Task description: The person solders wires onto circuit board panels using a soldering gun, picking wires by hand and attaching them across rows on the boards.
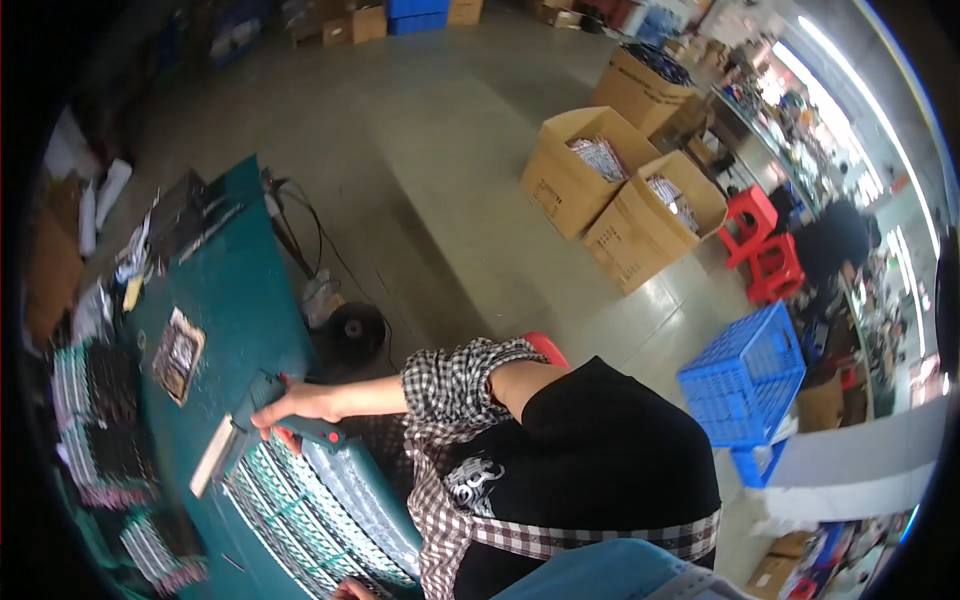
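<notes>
Right hand (302, 401) clamped on one green tool (243, 428) — left hand (352, 590) apart, grip unclear.

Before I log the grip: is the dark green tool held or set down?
Held: the right hand is wrapped around the dark green tool. Whether it is switched on, I cannot tell.
</notes>
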The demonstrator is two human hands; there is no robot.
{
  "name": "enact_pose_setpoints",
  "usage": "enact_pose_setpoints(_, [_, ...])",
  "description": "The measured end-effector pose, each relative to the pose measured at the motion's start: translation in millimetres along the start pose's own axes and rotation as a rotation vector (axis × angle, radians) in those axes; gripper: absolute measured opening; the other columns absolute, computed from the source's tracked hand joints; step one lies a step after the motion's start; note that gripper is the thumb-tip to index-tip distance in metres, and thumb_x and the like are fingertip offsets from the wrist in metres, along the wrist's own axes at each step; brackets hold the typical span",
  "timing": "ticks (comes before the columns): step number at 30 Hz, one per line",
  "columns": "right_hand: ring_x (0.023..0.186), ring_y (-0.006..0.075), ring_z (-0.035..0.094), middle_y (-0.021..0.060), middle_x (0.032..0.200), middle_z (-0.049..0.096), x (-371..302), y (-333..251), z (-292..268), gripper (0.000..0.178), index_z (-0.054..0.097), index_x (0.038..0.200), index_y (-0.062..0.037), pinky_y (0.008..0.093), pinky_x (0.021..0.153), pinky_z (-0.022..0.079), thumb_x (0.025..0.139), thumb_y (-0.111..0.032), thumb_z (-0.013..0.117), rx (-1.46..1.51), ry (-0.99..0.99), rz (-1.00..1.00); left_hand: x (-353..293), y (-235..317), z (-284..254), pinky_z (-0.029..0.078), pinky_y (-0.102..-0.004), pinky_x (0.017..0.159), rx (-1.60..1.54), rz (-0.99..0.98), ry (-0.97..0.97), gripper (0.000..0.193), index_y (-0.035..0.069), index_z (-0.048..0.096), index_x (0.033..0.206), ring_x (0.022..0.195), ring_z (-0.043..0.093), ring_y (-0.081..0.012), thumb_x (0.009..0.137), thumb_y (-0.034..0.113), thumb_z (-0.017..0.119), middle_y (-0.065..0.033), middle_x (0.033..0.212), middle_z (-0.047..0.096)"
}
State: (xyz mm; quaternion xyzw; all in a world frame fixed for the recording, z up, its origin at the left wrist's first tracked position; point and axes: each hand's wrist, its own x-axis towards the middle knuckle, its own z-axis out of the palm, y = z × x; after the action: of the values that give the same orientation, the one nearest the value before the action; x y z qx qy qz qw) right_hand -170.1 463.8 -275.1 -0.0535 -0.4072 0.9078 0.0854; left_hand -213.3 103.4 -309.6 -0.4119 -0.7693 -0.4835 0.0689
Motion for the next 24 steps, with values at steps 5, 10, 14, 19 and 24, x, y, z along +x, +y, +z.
enact_pose_setpoints(5, [0.05,0.0217,0.061,0.0118,0.056,0.059,5.1,-6.0,3.2,0.037,0.059,0.082,0.0021,0.0305,0.048,0.049,0.084,-0.035,0.064,-0.005,-0.021,-0.019,7.3,43.4,-2.8,0.046,-0.0321,0.054,0.21,-0.553,-0.015,0.016,-0.004,0.058,0.071,0.056,0.054,-0.0164,0.078,0.01,0.063,-0.0104,0.061,0.059])
enact_pose_setpoints(10, [0.048,0.023,0.061,0.0128,0.055,0.06,12.6,-8.6,11.0,0.037,0.058,0.08,0.0024,0.0325,0.046,0.049,0.084,-0.034,0.064,-0.014,-0.046,-0.047,10.1,-51.6,-7.1,0.047,-0.0329,0.057,-0.161,0.837,-0.048,0.016,-0.005,0.06,0.074,0.058,0.056,-0.0178,0.077,0.01,0.062,-0.0121,0.063,0.061])
enact_pose_setpoints(14, [0.047,0.023,0.061,0.0127,0.055,0.059,10.6,-10.9,1.7,0.036,0.058,0.08,0.002,0.0327,0.045,0.049,0.084,-0.033,0.064,-0.018,-0.02,-0.045,20.9,-35.1,6.0,0.048,-0.0332,0.059,-0.229,0.938,-0.002,0.014,-0.006,0.06,0.077,0.06,0.056,-0.0185,0.077,0.008,0.062,-0.0129,0.066,0.061])
enact_pose_setpoints(19, [0.047,0.022,0.06,0.0125,0.056,0.06,9.3,-13.1,7.3,0.034,0.059,0.08,0.0016,0.0307,0.045,0.049,0.085,-0.032,0.063,-0.03,-0.044,-0.056,8.3,-64.4,1.5,0.048,-0.0348,0.061,-0.075,0.9,0.098,0.014,-0.007,0.06,0.078,0.062,0.056,-0.0195,0.076,0.007,0.062,-0.013,0.069,0.062])
enact_pose_setpoints(24, [0.047,0.0219,0.06,0.012,0.057,0.06,10.7,-13.5,6.3,0.036,0.059,0.081,0.0017,0.0313,0.046,0.049,0.084,-0.033,0.064,-0.038,-0.038,-0.043,4.5,-43.2,2.1,0.048,-0.0347,0.06,-0.011,0.061,0.076,0.014,-0.006,0.06,0.077,0.061,0.055,-0.0198,0.077,0.007,0.062,-0.0129,0.068,0.062])
